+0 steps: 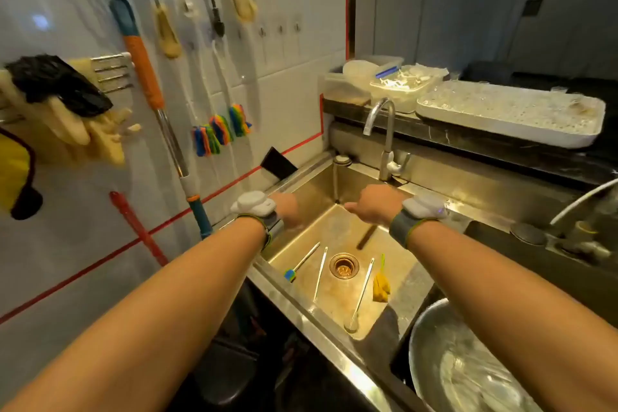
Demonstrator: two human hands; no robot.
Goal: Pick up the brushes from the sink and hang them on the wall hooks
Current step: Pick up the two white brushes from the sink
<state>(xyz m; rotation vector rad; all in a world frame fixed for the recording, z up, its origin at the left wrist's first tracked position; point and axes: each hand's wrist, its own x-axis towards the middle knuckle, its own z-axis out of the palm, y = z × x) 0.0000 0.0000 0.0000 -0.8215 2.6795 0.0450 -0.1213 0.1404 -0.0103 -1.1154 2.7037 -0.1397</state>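
The sink (pixel 334 184) is brushed, stained steel; the faucet (pixel 384 130) is glossy chrome; the wall tiles (pixel 294 84) are shiny ceramic.

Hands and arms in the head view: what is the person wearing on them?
Both forearms are bare, with no sleeves in view and no gloves on the left hand or right hand. Each wrist carries a white rounded device on a grey strap with a yellow-green edge.

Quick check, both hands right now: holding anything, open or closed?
Left hand: over the sink, holding nothing; fingers blurred, open or closed cannot be told.
Right hand: over the sink, holding nothing; looks open, fingers extended.
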